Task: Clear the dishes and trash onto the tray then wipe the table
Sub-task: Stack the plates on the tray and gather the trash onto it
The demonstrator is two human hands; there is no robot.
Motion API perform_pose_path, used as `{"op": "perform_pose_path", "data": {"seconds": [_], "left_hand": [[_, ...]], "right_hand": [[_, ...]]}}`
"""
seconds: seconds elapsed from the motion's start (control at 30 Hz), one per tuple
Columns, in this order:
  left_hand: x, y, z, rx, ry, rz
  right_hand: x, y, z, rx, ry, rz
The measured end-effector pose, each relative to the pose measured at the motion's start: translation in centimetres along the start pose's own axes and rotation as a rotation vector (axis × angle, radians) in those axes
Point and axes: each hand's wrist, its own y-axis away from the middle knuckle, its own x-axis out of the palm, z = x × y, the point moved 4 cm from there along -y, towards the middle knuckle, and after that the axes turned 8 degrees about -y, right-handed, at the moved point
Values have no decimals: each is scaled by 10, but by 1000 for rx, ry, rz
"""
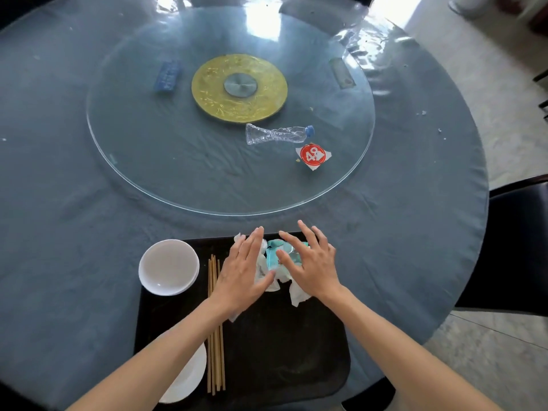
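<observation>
Both hands — left hand [240,272], right hand [311,262] — spread flat-fingered over crumpled tissues [274,259] on the tray [281,351]

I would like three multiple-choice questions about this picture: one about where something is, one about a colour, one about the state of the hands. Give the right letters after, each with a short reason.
1. Where does the crushed plastic bottle lie?
A. on the black tray
B. on the glass turntable
C. on the chair

2. What colour is the bottle's cap?
A. blue
B. red
C. yellow

3. How are the two hands?
A. both in fists
B. each gripping chopsticks
C. both with fingers spread straight over the crumpled napkins

Answers: 1 B, it lies on the glass turntable, far from the black tray. 2 A, the cap is blue. 3 C, the left hand and right hand are flat over the crumpled napkins.
</observation>
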Motion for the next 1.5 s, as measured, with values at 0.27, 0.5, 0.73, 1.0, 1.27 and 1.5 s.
{"op": "perform_pose_path", "data": {"seconds": [0.27, 0.5, 0.73, 1.0, 1.27, 1.5], "left_hand": [[-83, -128, -7, 148, -254, -97], [-116, -238, 14, 36, -291, -99], [-98, -308, 63, -103, -67, -55], [-70, -331, 81, -197, 212, -126], [-96, -271, 56, -141, 292, -249], [-97, -134, 26, -145, 308, -257]], "right_hand": [[-81, -96, 3, -84, -33, -136], [-119, -217, -9, -140, 66, -108], [-101, -308, -35, -50, -57, 0], [-70, -326, -52, -37, -220, -118], [-84, -263, -28, -83, -287, -255], [-86, -131, -6, -170, -296, -242]]}}
